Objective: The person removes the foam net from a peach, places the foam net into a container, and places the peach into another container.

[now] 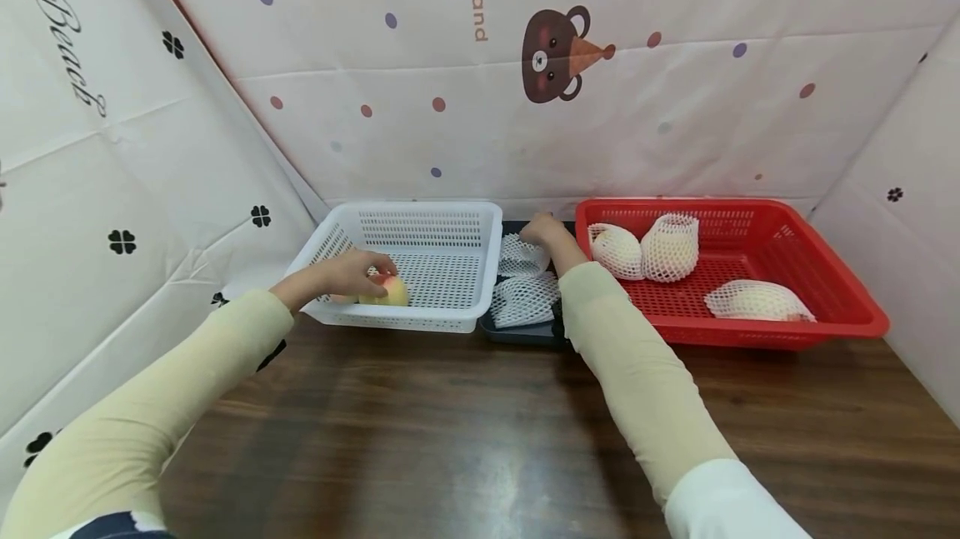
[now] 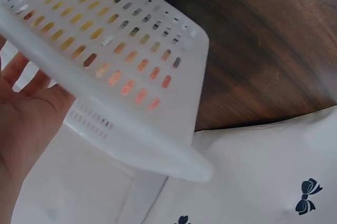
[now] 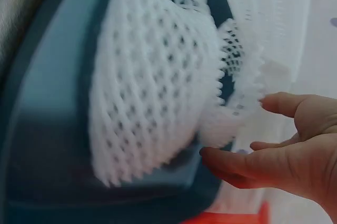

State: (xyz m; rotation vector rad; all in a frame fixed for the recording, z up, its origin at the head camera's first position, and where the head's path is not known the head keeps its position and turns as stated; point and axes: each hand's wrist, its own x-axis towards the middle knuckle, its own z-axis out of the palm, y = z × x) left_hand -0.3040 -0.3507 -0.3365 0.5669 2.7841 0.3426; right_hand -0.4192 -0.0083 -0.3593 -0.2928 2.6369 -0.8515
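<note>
In the white basket (image 1: 416,324), my left hand (image 1: 352,272) curls its fingers and thumb round a yellow fruit with a red blush (image 1: 396,292), apple-like in shape. A second, paler fruit (image 1: 343,299) sits beside it, partly under the hand. Through the basket's slots the left wrist view shows yellow and pinkish patches of fruit. My right hand (image 3: 284,153) is at a white foam net sleeve (image 3: 231,124), thumb and fingers apart at its edge. Another foam net sleeve (image 3: 150,81) lies flat in front of it, on a dark tray (image 3: 58,145).
A red basket (image 1: 832,272) on the right contains three fruits in foam nets, two at its left (image 1: 617,252) and one at its right (image 1: 759,301). The dark tray sits between the baskets. Brown wooden tabletop (image 1: 450,439) extends in front; patterned cloth (image 1: 375,131) hangs behind.
</note>
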